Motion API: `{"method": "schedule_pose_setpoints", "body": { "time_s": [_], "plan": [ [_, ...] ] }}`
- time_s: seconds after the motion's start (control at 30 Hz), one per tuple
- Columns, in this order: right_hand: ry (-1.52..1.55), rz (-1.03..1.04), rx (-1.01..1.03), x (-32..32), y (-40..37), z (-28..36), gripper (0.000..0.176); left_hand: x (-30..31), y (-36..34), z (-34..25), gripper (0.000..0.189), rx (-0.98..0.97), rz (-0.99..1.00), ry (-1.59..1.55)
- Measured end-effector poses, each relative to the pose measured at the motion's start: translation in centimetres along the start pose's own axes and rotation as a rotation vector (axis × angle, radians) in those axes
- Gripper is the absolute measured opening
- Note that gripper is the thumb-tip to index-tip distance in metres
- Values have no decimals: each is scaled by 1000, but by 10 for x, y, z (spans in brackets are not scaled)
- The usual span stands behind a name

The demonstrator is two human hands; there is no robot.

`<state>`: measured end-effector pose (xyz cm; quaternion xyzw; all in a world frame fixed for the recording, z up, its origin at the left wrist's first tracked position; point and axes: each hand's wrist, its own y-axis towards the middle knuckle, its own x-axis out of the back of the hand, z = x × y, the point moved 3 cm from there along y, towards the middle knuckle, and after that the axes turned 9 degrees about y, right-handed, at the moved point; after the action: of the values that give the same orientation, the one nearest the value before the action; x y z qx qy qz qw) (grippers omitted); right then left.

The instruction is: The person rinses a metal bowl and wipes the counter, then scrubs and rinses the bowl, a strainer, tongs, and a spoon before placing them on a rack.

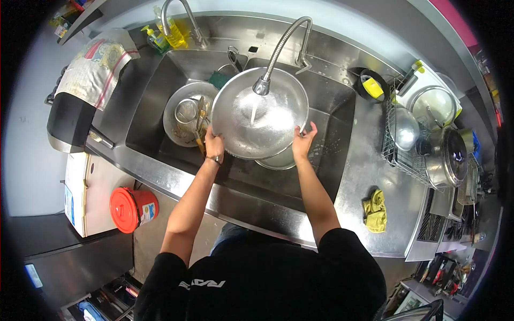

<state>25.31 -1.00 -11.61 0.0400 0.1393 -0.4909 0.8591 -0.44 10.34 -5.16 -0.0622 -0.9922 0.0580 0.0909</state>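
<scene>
A large round metal mesh strainer (267, 125) is held over the steel sink (342, 107), under a flexible spray faucet (263, 85) that runs water into it. My left hand (214, 144) grips the strainer's left rim. Its right rim is in my right hand (303, 140). Under the strainer a metal bowl (278, 160) peeks out at the bottom. To the left in the sink lies a metal plate (179, 128) with a cup and utensils on it.
A dish rack (399, 155) with pots and lids stands on the right counter. A yellow cloth (376, 209) lies on the counter near the front. Soap bottles (168, 33) stand behind the sink. A red-lidded bucket (131, 208) sits on the floor at left.
</scene>
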Motion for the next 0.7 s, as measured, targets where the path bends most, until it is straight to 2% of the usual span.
{"method": "schedule_pose_setpoints", "body": {
  "time_s": [0.03,0.07,0.13,0.27,0.33,0.4,0.47,0.5,0.53,0.6,0.63,0.67,0.7],
  "plan": [
    [-59,33,-71,11,4,-7,49,-7,6,4,50,-5,58,-34],
    [57,139,-515,28,7,-18,44,-11,15,7,50,-6,57,-38],
    [317,272,-906,52,12,-35,49,-28,26,1,47,-88,218,86],
    [334,196,-942,77,-19,-14,42,-71,41,-10,48,-124,341,193],
    [429,114,-818,91,-26,-27,44,-88,39,-25,40,-424,256,433],
    [379,73,-741,98,-31,-29,43,-102,41,-20,32,-394,327,468],
    [620,56,-650,97,-33,-16,42,-116,48,10,30,-397,308,663],
    [655,68,-620,94,-30,-12,40,-118,41,14,33,-310,326,700],
    [661,64,-616,93,-29,-7,40,-122,37,12,33,-316,331,703],
    [466,58,-605,92,-31,0,39,-122,36,21,35,-38,369,677],
    [475,58,-606,92,-31,-3,39,-121,43,23,32,-200,309,677],
    [392,118,-607,92,-33,-7,38,-118,52,30,32,-202,308,685],
    [308,176,-609,93,-36,-11,38,-114,53,27,31,-261,266,556]
  ]
}}
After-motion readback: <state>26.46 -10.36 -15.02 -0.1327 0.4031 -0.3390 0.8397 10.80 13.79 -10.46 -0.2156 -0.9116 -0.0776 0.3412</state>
